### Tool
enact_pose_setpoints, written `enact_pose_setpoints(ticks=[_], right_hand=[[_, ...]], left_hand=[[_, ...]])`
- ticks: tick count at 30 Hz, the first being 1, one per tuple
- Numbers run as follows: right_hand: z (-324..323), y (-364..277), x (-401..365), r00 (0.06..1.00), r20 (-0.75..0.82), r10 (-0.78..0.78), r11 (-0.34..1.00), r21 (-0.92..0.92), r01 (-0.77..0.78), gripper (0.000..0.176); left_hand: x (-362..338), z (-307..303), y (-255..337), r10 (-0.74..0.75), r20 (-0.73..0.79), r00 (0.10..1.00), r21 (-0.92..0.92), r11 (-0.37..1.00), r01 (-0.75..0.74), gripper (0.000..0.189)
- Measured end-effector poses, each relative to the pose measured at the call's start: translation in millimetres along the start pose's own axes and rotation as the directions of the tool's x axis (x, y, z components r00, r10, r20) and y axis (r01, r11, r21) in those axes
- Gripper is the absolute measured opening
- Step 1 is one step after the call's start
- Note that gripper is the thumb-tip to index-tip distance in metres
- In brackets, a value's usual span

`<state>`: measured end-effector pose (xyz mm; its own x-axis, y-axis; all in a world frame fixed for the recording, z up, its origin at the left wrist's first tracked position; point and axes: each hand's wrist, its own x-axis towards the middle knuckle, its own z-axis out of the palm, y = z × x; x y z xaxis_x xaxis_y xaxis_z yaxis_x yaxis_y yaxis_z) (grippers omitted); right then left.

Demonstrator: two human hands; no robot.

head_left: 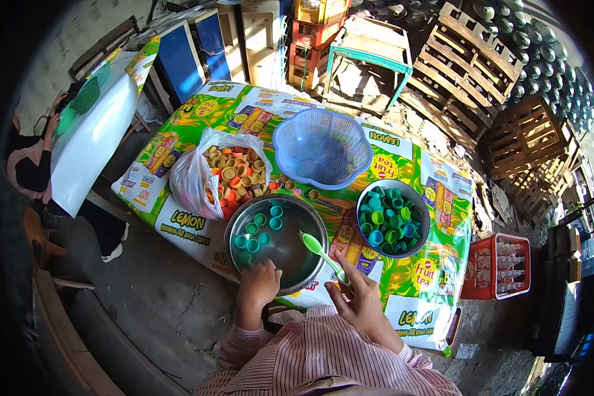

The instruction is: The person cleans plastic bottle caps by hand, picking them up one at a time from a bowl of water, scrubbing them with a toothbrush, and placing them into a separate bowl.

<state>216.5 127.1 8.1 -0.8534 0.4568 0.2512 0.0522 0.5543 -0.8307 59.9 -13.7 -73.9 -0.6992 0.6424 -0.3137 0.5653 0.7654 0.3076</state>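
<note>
My right hand (359, 294) holds a green-and-white toothbrush (318, 248), its bristled head pointing over the steel basin (228, 231). Several teal bottle caps (264, 238) lie in the basin's left part, in what looks like shallow water. At the basin's near left rim my left hand (260, 282) is closed with curled fingers; what they hold, if anything, is hidden. Right of the basin stands a dark bowl (421, 245) full of green and teal caps (391, 218). Behind the basin, a plastic bag (193, 173) lies open with orange and tan caps (234, 173) in it.
A blue-violet plastic colander (282, 148) stands at the back of the table's printed cover (201, 228). At the far left a person (33, 165) is beside a white surface with a green basket (89, 92). A red crate (485, 264) stands right; wooden pallets (465, 63) lie behind.
</note>
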Motion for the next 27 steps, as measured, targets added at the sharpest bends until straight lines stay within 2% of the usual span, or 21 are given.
enact_pose_setpoints(ticks=[1, 2, 3, 4, 5, 6, 8, 9, 10, 12, 13, 14, 16, 17, 18, 19, 20, 22, 24, 25, 27], right_hand=[[0, -4, 1, 0.999, -0.029, 0.017, 0.999, 0.029, -0.016, 0.052], [3, -3, 3, 0.999, -0.038, 0.026, 0.999, 0.024, -0.025, 0.052], [6, 0, 4, 0.991, -0.035, 0.127, 0.986, 0.112, -0.122, 0.048], [10, 4, 4, 0.975, -0.022, 0.223, 0.957, 0.196, -0.214, 0.045], [15, 9, 5, 0.942, 0.023, 0.335, 0.921, 0.203, -0.333, 0.038], [21, 11, 7, 0.942, 0.022, 0.336, 0.901, 0.285, -0.328, 0.036], [24, 18, 3, 0.977, 0.053, 0.209, 0.951, 0.222, -0.215, 0.034], [20, 14, 2, 0.979, 0.094, 0.18, 0.967, 0.163, -0.194, 0.034], [20, 17, 0, 0.978, 0.111, 0.178, 0.967, 0.166, -0.195, 0.034], [24, 25, -5, 0.993, -0.039, -0.112, 0.993, -0.037, 0.11, 0.032], [19, 27, -6, 0.991, 0.054, -0.125, 0.989, -0.079, 0.129, 0.034], [21, 33, -8, 0.989, 0.061, -0.137, 0.99, -0.034, 0.14, 0.03], [15, 43, -6, 0.99, 0.008, -0.141, 0.986, -0.093, 0.141, 0.028], [7, 45, -1, 0.992, -0.086, -0.088, 0.981, -0.18, 0.072, 0.022], [-3, 47, 7, 0.982, -0.186, -0.042, 0.966, -0.26, -0.008, 0.016], [-17, 53, 14, 0.963, -0.268, -0.011, 0.952, -0.299, -0.072, 0.012], [-32, 62, 20, 0.936, -0.352, 0.016, 0.933, -0.331, -0.141, 0.009], [-57, 85, 24, 0.87, -0.493, -0.024, 0.899, -0.391, -0.197, 0.021], [-74, 86, 26, 0.886, -0.464, 0.01, 0.783, -0.547, -0.295, 0.045], [-76, 91, 22, 0.876, -0.465, 0.132, 0.802, -0.469, -0.369, 0.064], [-67, 86, 16, 0.887, -0.45, 0.106, 0.83, -0.451, -0.328, 0.065]], left_hand=[[3, -3, -1, 0.015, 0.001, 1.0, -0.001, 1.0, -0.015, 0.018], [2, -7, -1, 0.129, -0.159, 0.979, -0.095, 0.985, -0.146, 0.017], [-1, -15, 3, 0.217, -0.32, 0.922, -0.17, 0.944, -0.282, 0.017], [1, -27, 11, 0.279, -0.345, 0.896, -0.309, 0.868, -0.389, 0.019], [-4, -40, 23, 0.308, -0.357, 0.882, -0.458, 0.765, -0.453, 0.021], [-6, -47, 35, 0.335, -0.375, 0.864, -0.587, 0.636, -0.501, 0.024], [-10, -33, 46, 0.376, -0.494, 0.784, -0.716, 0.335, -0.612, 0.03], [-13, -22, 51, 0.288, -0.507, 0.812, -0.825, 0.109, -0.554, 0.032], [-15, -15, 52, 0.272, -0.507, 0.818, -0.827, 0.115, -0.55, 0.032], [-21, -8, 48, 0.264, -0.355, 0.897, -0.934, -0.063, -0.351, 0.035], [-20, 4, 41, 0.329, -0.333, 0.884, -0.936, 0.001, -0.353, 0.037], [-21, 13, 34, 0.372, -0.224, 0.901, -0.962, 0.061, -0.265, 0.044], [-28, -4, 47, 0.376, -0.265, 0.888, -0.954, 0.033, -0.299, 0.051], [-26, 2, 39, 0.32, -0.262, 0.91, -0.946, 0.098, -0.307, 0.055], [-21, -9, 32, 0.215, -0.383, 0.898, -0.796, 0.416, -0.439, 0.053], [-11, -12, 17, 0.185, -0.495, 0.849, -0.558, 0.681, -0.474, 0.05], [0, -11, -2, 0.199, -0.596, 0.778, -0.258, 0.87, -0.42, 0.048], [15, -14, -31, 0.2, -0.583, 0.788, -0.005, 0.968, -0.249, 0.046], [29, -14, -43, 0.133, -0.523, 0.842, 0.037, 0.99, -0.134, 0.044], [32, -15, -43, 0.155, -0.509, 0.846, 0.052, 0.987, -0.149, 0.042], [37, -15, -41, 0.18, -0.5, 0.847, 0.064, 0.983, -0.171, 0.04]])
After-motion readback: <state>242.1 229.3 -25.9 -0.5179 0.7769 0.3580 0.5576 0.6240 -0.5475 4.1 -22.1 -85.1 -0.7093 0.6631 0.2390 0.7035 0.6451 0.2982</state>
